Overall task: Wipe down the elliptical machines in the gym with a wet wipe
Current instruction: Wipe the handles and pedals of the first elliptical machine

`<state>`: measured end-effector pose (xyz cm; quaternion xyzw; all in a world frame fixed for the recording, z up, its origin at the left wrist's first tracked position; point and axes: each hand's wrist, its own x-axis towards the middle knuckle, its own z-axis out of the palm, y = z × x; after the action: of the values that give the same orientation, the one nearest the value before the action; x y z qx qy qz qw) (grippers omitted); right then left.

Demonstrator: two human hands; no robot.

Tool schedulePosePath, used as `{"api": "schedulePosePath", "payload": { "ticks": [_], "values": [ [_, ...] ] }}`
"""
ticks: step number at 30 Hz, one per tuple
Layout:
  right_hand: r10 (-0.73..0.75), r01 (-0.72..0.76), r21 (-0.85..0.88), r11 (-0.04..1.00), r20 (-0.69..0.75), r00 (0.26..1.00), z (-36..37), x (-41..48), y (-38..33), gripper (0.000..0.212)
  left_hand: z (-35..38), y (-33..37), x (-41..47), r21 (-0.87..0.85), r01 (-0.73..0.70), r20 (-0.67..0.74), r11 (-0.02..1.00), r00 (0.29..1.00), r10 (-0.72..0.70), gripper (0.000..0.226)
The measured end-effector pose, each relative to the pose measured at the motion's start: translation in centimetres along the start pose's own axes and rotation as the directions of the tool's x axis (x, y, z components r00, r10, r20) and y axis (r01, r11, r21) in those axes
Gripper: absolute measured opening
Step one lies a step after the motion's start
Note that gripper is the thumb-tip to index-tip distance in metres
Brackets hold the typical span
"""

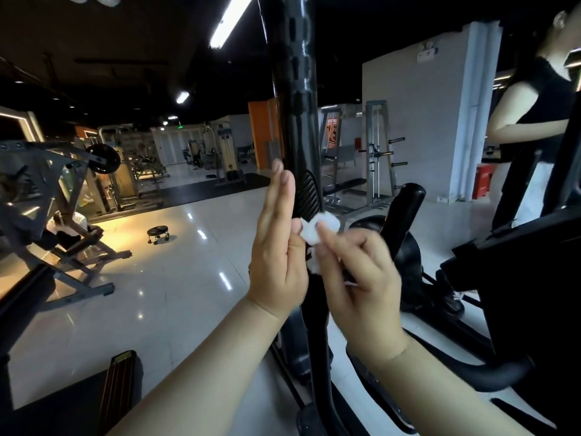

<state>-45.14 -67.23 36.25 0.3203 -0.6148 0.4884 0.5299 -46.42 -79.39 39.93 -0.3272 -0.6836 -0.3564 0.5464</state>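
A tall black handle bar point(295, 99) of the elliptical machine rises through the middle of the view. A crumpled white wet wipe point(320, 228) is pressed against the bar just below its ribbed grip section point(309, 196). My right hand point(355, 265) pinches the wipe with fingers and thumb. My left hand point(279, 243) is raised flat with fingers straight and together, its palm against the left side of the bar, and its thumb touches the wipe.
A second black elliptical point(405, 234) stands right of the bar, and a person in a black top point(534, 121) stands on a machine at far right. Weight machines point(47, 199) fill the left. A small wheeled stool point(158, 233) sits on the glossy white floor.
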Motion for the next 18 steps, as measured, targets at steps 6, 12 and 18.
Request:
{"api": "schedulePosePath", "payload": {
  "ticks": [6,12,18],
  "values": [
    [-0.055,0.056,-0.066,0.996,0.018,0.998,0.0,1.2,-0.4,0.029,0.2,0.1,-0.8,-0.019,0.020,-0.013,1.000,1.000,-0.020,0.047],
    [0.014,-0.014,-0.058,0.998,0.012,1.000,-0.7,-2.1,0.2,0.027,0.3,0.5,-1.1,-0.006,0.041,-0.017,0.999,0.999,-0.041,0.051],
    [0.042,-0.042,-0.034,0.999,-0.025,0.999,0.1,0.5,-1.4,0.034,0.3,0.7,-1.3,-0.018,0.042,-0.010,0.999,0.999,-0.043,0.050]
  ]
}}
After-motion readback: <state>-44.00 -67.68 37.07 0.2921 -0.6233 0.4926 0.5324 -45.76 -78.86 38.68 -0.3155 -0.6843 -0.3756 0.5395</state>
